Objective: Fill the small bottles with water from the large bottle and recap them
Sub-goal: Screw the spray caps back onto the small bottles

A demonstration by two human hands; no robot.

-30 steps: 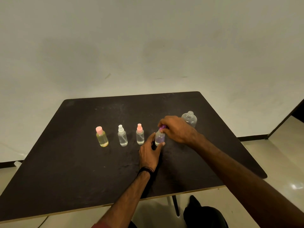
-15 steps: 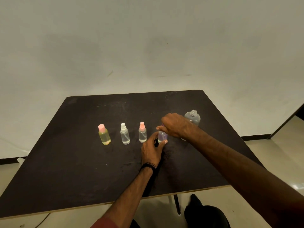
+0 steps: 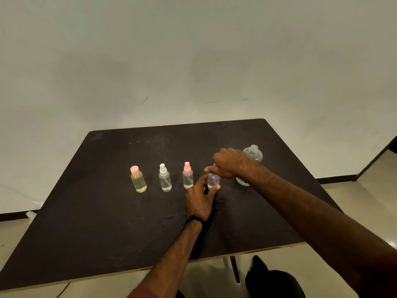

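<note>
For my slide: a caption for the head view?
Left hand steadies the purple bottle while right hand grips its cap.

4 small bottles stand in a row across the table (image 3: 107,211), with narrow gaps between them. The left hand (image 3: 200,198) and right hand (image 3: 229,163) crowd the purple bottle (image 3: 213,180). The large bottle (image 3: 253,154) stands just behind the right wrist, blocking that side. Open tabletop lies left, behind and in front of the row.
</note>
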